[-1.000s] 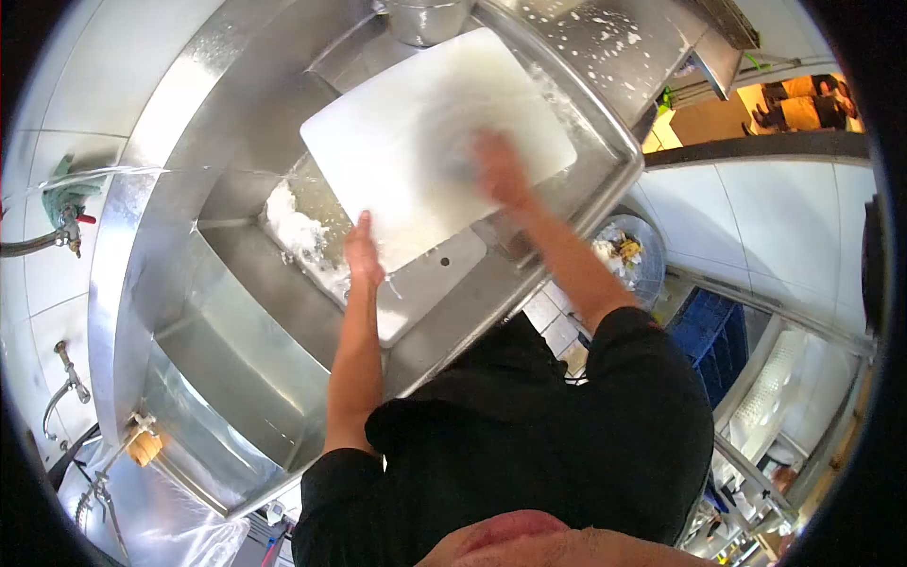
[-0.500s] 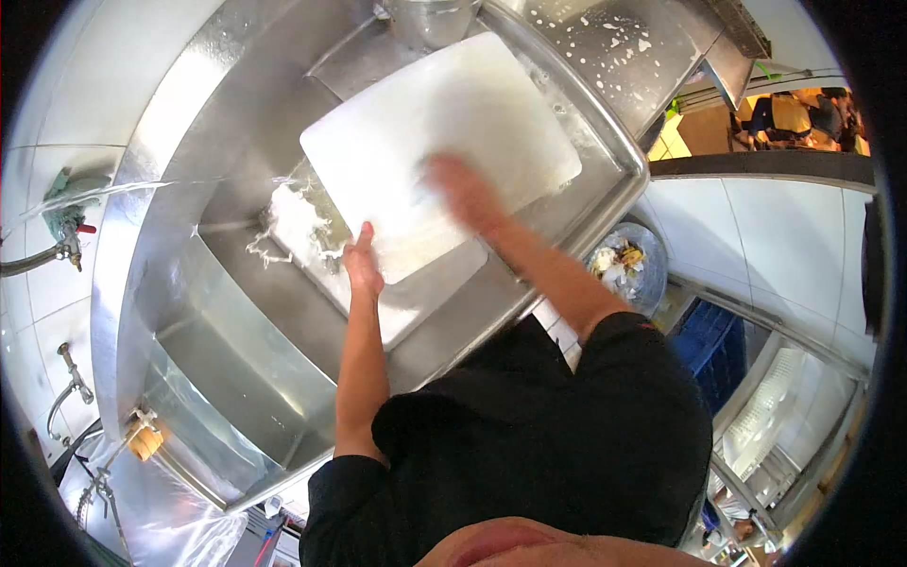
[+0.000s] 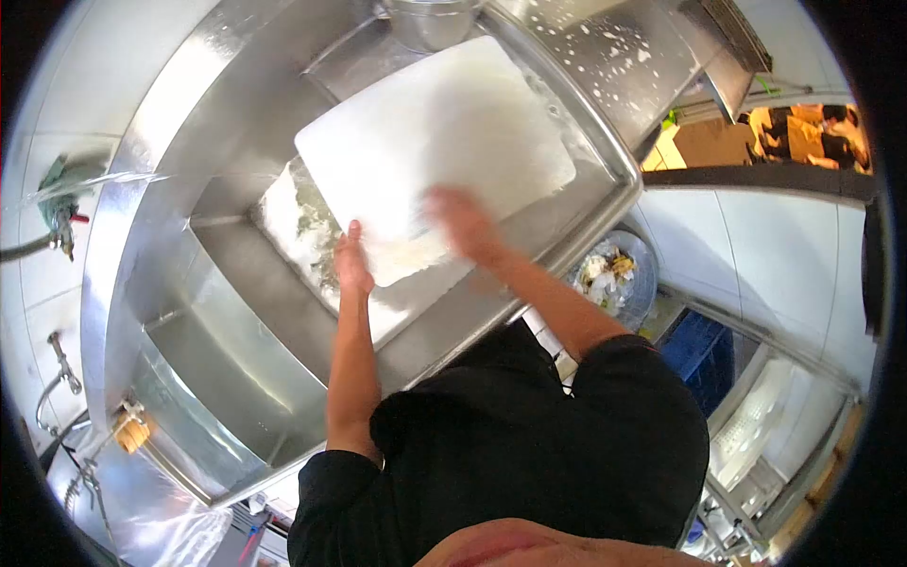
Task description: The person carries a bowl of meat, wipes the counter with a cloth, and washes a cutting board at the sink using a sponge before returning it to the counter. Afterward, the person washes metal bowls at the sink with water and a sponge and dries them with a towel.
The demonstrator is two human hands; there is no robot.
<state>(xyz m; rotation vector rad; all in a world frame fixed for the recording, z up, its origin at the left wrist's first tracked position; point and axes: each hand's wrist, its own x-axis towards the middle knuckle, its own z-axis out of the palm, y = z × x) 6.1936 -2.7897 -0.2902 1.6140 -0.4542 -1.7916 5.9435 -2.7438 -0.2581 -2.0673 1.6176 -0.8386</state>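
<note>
A large white cutting board (image 3: 416, 123) lies tilted over the steel sink, its surface wet. My left hand (image 3: 353, 265) grips its lower left edge, the thumb on top and the other fingers hidden beneath. My right hand (image 3: 463, 222) is over the lower middle of the board, smeared by motion. Whether its fingers hold anything cannot be made out. Under this board lies a second white board (image 3: 283, 219), with foam and water along its left part.
Water streams from a hose tap (image 3: 64, 217) on the left wall into the sink (image 3: 605, 123). A metal pot (image 3: 433, 24) stands at the far end. Foam spots dot the steel counter (image 3: 605, 47). Right of the sink are a bin of scraps (image 3: 619, 269) and a blue crate (image 3: 699, 359).
My right hand is blurred over nearly the same part of the board in both frames. Foam on the lower board has thinned and spread. The whole view has shifted slightly.
</note>
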